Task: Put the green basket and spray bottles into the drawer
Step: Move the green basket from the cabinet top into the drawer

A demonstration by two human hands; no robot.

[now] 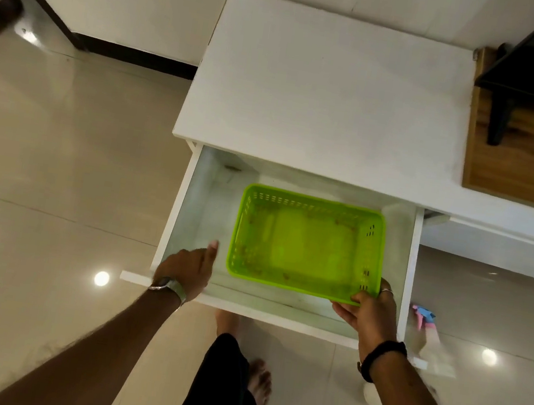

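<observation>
Head view: green basket [308, 243] inside the open drawer [186, 197], long axis left to right. Right hand [369, 309] pinching its near right corner; left hand [186, 268] loosely curled, empty, just left. Spray bottle [426, 330] on floor, nearest right hand.

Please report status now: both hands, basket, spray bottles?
Right hand gripping green basket inside open drawer. Left hand free. Spray bottle on floor outside.
</observation>
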